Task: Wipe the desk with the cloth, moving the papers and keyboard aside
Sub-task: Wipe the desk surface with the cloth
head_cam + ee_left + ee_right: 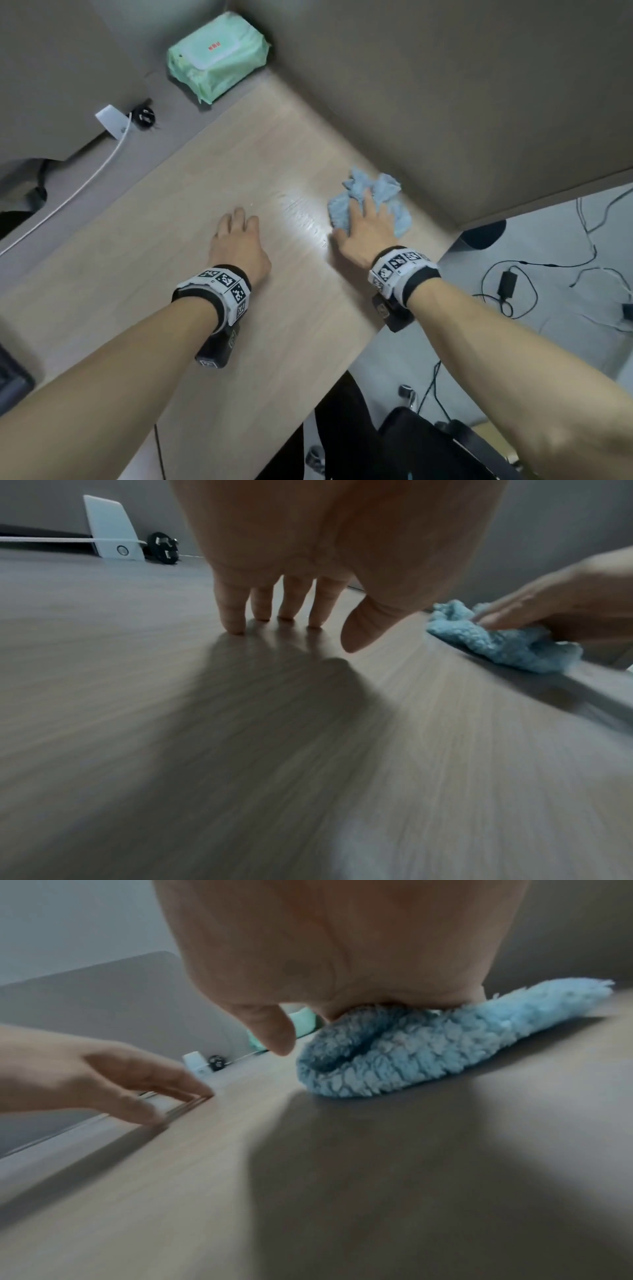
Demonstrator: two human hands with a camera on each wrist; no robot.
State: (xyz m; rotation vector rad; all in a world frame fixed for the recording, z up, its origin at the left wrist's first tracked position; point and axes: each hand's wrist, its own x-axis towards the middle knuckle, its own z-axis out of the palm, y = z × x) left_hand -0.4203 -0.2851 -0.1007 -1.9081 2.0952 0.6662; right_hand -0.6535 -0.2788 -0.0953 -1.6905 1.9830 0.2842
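A crumpled light-blue cloth (pixel 387 188) lies on the pale wooden desk (pixel 191 212), close to the right-hand partition. My right hand (pixel 364 229) presses down on it with straight fingers; the right wrist view shows the cloth (pixel 394 1053) bunched under the palm and the thumb free. My left hand (pixel 239 240) rests beside it, apart from the cloth. Its fingertips (pixel 236 626) touch bare wood and hold nothing. A wet sheen shows on the wood between the hands. No papers are in view.
A green wet-wipe pack (pixel 217 54) sits in the far corner. A white charger (pixel 111 120) with its cable and a black plug (pixel 144 116) lie at the back left. Grey partitions (pixel 445 102) wall the back and right. Cables (pixel 507 291) cover the floor beyond the desk's right edge.
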